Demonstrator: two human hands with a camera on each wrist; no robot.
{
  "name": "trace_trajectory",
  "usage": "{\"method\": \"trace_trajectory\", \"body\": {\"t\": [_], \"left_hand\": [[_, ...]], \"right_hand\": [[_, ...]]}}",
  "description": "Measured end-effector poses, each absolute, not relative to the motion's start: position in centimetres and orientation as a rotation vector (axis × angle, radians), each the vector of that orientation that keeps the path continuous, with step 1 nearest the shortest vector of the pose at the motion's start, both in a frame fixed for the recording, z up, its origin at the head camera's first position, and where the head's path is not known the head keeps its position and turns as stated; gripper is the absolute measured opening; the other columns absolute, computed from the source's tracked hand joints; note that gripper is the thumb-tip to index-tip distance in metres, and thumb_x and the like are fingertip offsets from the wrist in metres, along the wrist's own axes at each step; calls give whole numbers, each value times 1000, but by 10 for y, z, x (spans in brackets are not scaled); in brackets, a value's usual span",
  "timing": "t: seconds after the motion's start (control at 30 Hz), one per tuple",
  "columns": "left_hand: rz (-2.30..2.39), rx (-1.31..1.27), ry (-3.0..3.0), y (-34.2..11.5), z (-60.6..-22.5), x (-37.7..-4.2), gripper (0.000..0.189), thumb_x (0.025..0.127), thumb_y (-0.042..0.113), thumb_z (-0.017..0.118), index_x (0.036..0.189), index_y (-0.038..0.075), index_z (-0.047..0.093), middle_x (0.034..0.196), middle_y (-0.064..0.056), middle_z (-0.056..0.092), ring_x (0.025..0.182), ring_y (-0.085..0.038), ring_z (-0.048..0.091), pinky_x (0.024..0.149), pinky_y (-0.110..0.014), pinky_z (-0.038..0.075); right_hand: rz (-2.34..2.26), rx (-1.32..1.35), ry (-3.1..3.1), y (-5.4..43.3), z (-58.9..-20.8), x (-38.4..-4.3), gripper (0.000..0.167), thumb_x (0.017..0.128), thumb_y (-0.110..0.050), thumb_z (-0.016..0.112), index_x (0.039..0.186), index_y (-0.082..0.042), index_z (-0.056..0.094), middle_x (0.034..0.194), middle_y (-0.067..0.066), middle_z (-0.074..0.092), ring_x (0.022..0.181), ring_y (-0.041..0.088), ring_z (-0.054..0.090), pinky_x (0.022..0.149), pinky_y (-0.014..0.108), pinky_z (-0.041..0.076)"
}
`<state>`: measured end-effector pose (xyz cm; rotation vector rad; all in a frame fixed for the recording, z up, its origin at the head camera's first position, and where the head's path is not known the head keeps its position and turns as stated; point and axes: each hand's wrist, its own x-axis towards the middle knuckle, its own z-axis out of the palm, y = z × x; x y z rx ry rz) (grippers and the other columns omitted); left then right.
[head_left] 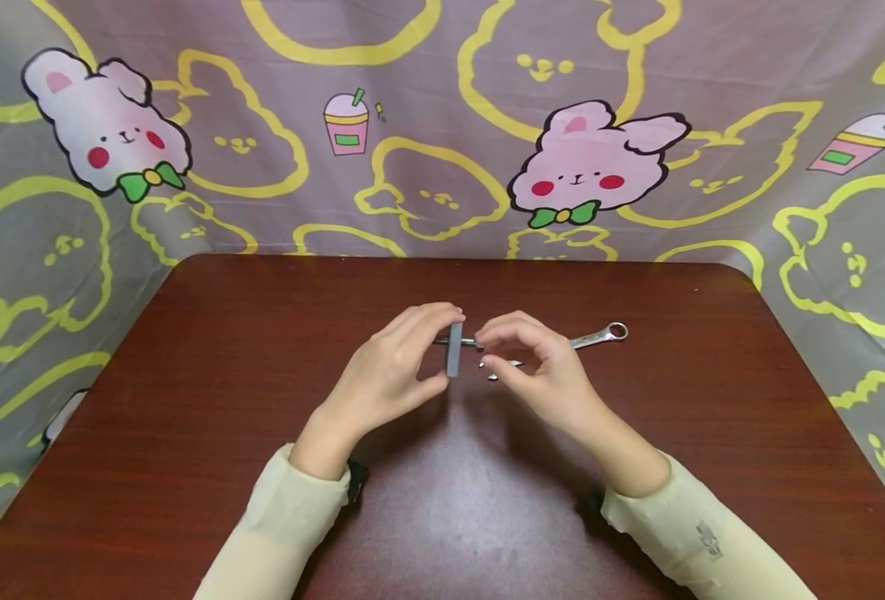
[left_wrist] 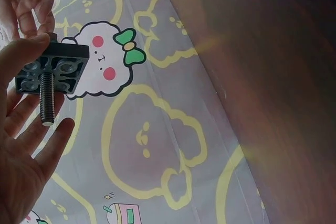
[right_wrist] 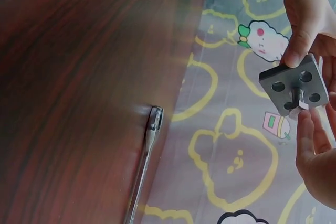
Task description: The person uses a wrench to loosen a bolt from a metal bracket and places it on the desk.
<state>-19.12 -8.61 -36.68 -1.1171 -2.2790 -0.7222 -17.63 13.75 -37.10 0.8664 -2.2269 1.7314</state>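
My left hand (head_left: pixel 393 362) grips a grey square plate (head_left: pixel 454 350) by its edges, holding it on edge above the table. The plate has several holes, seen in the right wrist view, and a ribbed back in the left wrist view. A threaded bolt (left_wrist: pixel 46 100) passes through its middle, the shank sticking out on the left hand's side. My right hand (head_left: pixel 543 367) is beside the bolt head (right_wrist: pixel 299 109), fingers loosely bent around it. Its fingertips are at the head, while the thumb looks slightly apart in the head view.
A metal wrench (head_left: pixel 600 337) lies on the brown table (head_left: pixel 225 400) behind the right hand, its ring end to the right and partly hidden by that hand. A patterned curtain (head_left: pixel 427 125) stands behind the table and at its sides.
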Motion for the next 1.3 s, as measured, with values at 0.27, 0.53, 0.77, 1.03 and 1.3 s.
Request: {"method": "trace_trajectory", "body": {"t": [0.27, 0.53, 0.77, 1.03, 1.3], "left_hand": [[-728, -1108, -2267, -87, -365, -191, 65, 70, 3, 81, 129, 4, 55, 132, -9, 61, 123, -21, 58, 103, -33, 50], [-742, -1120, -2241, -86, -365, -190, 63, 71, 4, 80, 129, 3, 55, 132, -9, 61, 124, -21, 58, 105, -32, 49], [-745, -1123, -2215, -85, -363, -190, 65, 70, 3, 81, 129, 3, 55, 132, -9, 61, 123, -21, 58, 104, -32, 49], [-754, -1138, -2191, -84, -364, -190, 64, 70, 3, 80, 129, 2, 55, 132, -10, 61, 123, -21, 58, 103, -33, 50], [-759, -1142, -2197, -84, -362, -190, 66, 68, 1, 81, 129, 2, 55, 132, -10, 61, 123, -21, 58, 104, -33, 49]], "right_hand": [[1737, 848, -2218, 139, -374, -174, 24, 82, 13, 69, 103, 3, 69, 104, 14, 66, 95, 12, 64, 82, 23, 59], [1691, 741, -2321, 144, -380, -180, 27, 85, 4, 71, 111, 0, 66, 98, 13, 70, 88, 4, 66, 77, 23, 58], [1746, 630, -2458, 144, -386, -184, 20, 90, -2, 68, 109, 2, 66, 101, 18, 71, 81, 3, 67, 73, 25, 59], [1821, 659, -2477, 138, -385, -186, 14, 98, -6, 57, 103, 4, 66, 90, 22, 71, 79, 4, 67, 74, 25, 58], [1832, 619, -2456, 133, -382, -187, 14, 98, -6, 57, 101, 4, 66, 87, 20, 70, 77, 17, 69, 71, 26, 59]]}}
